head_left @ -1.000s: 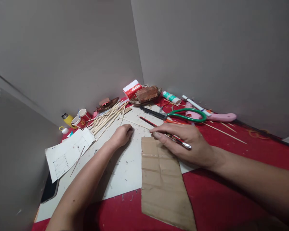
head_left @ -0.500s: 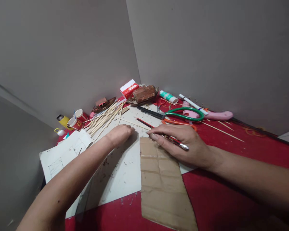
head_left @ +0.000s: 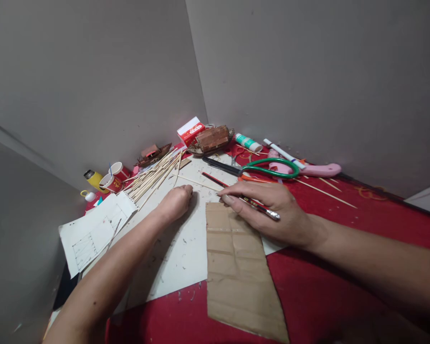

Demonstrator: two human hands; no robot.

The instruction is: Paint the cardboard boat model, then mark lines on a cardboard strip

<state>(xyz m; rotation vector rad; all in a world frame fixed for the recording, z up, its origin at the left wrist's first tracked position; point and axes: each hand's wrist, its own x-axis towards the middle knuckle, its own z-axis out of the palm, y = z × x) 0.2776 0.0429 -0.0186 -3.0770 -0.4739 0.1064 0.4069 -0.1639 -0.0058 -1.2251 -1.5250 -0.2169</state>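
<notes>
Directly before me, a brown cardboard piece [head_left: 241, 282] lies partly on the white sheet [head_left: 181, 253], partly on the red tabletop [head_left: 168, 313]; creases run along and across its surface. My right hand [head_left: 290, 217] is over its far edge, fingers closed around the pencil [head_left: 254, 204]. The pencil has a red-and-black barrel and a silver end, which faces me; its tip points away, leftward. My left hand [head_left: 177, 201] rests above the sheet, fingers curled under; I cannot tell how tightly they close or whether they hold anything. Beyond it lie loose wooden sticks [head_left: 152, 182]. Left of these, a blue stick stands in the nearer red cup [head_left: 113, 187]; contents of the farther red cup [head_left: 125, 173] are not discernible. Beside them is a yellow bottle [head_left: 97, 180] with a dark top. Farthest, a red-and-white box [head_left: 191, 134] adjoins a brown model boat [head_left: 213, 139]; its contents are hidden.
</notes>
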